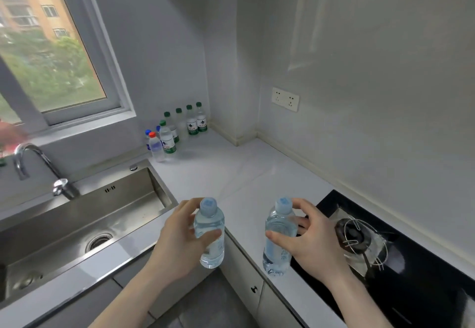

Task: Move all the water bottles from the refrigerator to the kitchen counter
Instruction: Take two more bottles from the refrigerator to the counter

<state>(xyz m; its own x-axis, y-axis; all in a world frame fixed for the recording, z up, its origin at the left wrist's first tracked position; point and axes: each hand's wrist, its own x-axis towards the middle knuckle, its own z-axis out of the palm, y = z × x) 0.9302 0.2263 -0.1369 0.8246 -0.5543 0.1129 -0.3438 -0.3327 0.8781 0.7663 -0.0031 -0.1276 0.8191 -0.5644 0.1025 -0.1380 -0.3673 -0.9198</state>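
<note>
Over the near corner of the kitchen counter (246, 181), between the sink (84, 219) on the left and the black hob (401, 263) on the right, the person carries two water bottles. The left hand (180, 240) grasps the left bottle (209, 235) round its body, fingers and thumb curled about it. The right hand (316, 240) pinches the right bottle (279, 237) with thumb in front and fingers behind, a looser hold by the look of it. Both bottles stand nearly upright, long axes running vertical, pale blue caps up and leaning slightly toward the camera, bases down.

Neither appears set down yet; the left one hangs over the counter's front edge, near the gap above the floor. Released there, it would likely fall. The right bottle sits close to the hob's edge, so a base landing half on that rim could tip it. At the far back corner, a cluster of bottles (177, 130) already stands by the window (51, 53); pushing new ones in carelessly could topple them like skittles.
</note>
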